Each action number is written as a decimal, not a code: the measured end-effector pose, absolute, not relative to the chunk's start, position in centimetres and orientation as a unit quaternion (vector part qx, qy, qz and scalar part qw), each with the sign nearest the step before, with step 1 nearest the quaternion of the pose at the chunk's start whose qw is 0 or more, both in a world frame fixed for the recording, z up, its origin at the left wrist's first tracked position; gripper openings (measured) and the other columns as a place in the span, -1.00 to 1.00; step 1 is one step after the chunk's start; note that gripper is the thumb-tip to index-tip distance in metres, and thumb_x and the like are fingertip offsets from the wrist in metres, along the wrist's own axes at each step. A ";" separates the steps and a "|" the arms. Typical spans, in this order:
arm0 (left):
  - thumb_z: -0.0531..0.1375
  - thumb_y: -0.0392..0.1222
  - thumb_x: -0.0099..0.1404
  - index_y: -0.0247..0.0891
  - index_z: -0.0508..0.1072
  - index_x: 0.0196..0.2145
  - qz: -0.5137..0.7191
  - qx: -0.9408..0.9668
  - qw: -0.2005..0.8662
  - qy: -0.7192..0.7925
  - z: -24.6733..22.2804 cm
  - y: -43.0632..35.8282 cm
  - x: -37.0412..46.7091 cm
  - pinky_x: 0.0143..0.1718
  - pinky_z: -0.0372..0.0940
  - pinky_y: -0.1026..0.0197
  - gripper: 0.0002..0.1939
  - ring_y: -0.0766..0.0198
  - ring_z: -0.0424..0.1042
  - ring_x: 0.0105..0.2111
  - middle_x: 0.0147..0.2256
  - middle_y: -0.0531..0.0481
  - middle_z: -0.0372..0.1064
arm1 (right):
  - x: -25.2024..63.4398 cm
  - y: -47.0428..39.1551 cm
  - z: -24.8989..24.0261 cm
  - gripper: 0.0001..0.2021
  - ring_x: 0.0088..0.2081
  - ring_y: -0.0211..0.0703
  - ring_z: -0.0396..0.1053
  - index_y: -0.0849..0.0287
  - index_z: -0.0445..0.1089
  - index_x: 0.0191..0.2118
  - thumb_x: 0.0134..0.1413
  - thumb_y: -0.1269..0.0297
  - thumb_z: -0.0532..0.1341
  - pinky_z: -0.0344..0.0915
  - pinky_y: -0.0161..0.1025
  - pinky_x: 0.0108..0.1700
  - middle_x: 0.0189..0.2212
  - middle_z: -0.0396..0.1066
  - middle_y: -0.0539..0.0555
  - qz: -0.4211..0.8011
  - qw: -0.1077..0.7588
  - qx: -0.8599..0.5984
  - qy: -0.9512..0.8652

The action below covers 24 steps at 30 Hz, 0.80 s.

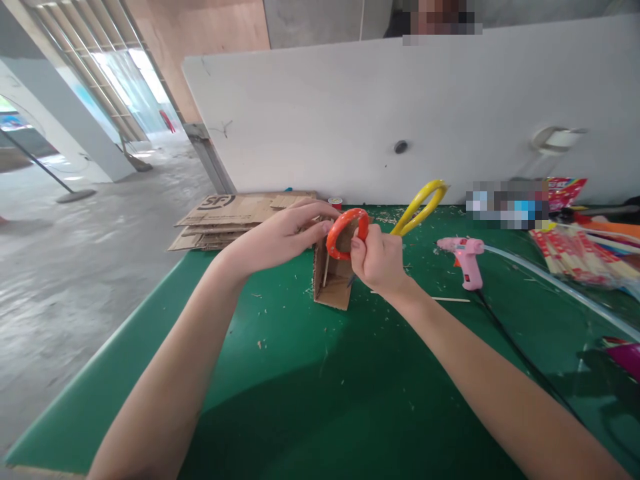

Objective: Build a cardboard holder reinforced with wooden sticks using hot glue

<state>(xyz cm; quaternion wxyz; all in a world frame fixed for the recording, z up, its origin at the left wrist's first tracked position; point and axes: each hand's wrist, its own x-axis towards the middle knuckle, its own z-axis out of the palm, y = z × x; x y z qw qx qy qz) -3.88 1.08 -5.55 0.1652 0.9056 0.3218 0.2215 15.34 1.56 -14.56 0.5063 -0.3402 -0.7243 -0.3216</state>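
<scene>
A small folded cardboard box [333, 292] stands upright on the green table. My left hand [280, 237] is closed over its upper edge, the thumb in front and the fingertips partly hidden behind. In my right hand [379, 260] is a pair of scissors [363, 215], gripped at the orange handle. The other, yellow handle swings out wide to the upper right, so the scissors are spread. A bit of blade shows below my right fist, beside the cardboard; its tip cannot be made out. A thin wooden stick stands inside the box.
Flattened cardboard [220, 217] is stacked at the table's back left. To the right lie a pink glue gun [467, 260] with a cable, a thin stick [450, 299] and packets of sticks [585, 257]. A white panel [320, 127] rises behind; a person is partly visible beyond it.
</scene>
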 end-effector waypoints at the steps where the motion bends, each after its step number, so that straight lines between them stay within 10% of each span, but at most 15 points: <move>1: -0.08 -0.05 0.40 -0.08 0.33 0.06 0.221 0.906 0.163 0.322 -5.5 1.1 -3.9 0.11 0.17 0.13 -0.64 0.23 0.24 0.09 0.08 0.00 0.29 | 15.3 1.6 -14.7 -0.81 -0.71 -0.30 0.11 0.16 0.15 -0.37 0.25 0.29 -0.09 -0.07 -0.32 -0.61 -0.72 0.16 -0.10 -0.318 0.502 -0.342 -0.728; 24: -0.07 -0.03 0.39 -0.14 0.32 0.07 0.221 0.899 0.156 0.345 -5.6 1.1 -3.9 0.06 0.21 0.14 -0.61 0.17 0.28 0.06 0.12 -0.04 0.26 | 14.0 1.2 -15.9 -0.73 -0.70 -0.30 0.10 0.19 0.18 -0.44 0.28 0.26 -0.08 -0.05 -0.29 -0.59 -0.72 0.20 -0.07 -0.343 0.449 -0.321 -0.760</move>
